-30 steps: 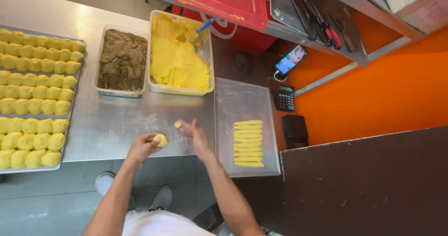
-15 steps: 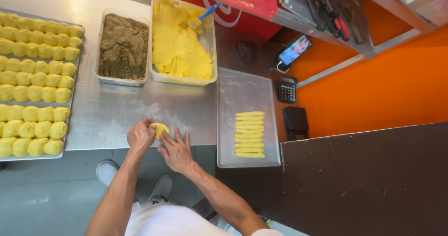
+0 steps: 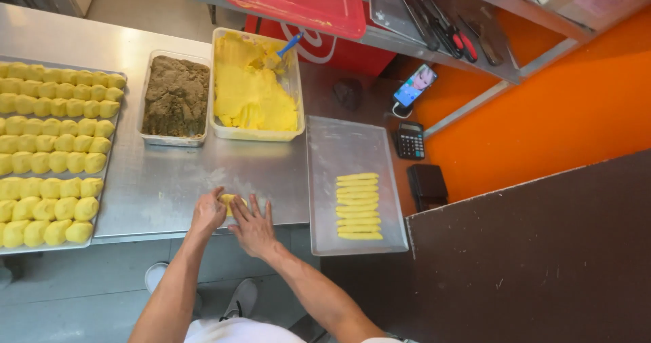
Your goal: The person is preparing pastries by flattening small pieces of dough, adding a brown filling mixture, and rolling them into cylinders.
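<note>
At the lower middle of the frame, the left hand (image 3: 207,213) cups a dough piece (image 3: 231,200) on the surface (image 3: 176,180), and the spread right hand (image 3: 254,225) half covers it. Dough tub (image 3: 254,85) and filling tub (image 3: 175,99) stand above; the bun tray (image 3: 47,146) is cut off at left.

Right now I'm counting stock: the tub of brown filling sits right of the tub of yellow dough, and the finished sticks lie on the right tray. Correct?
Not quite. The head view shows the brown filling left of the yellow dough. The sticks do lie on the right tray.
</note>
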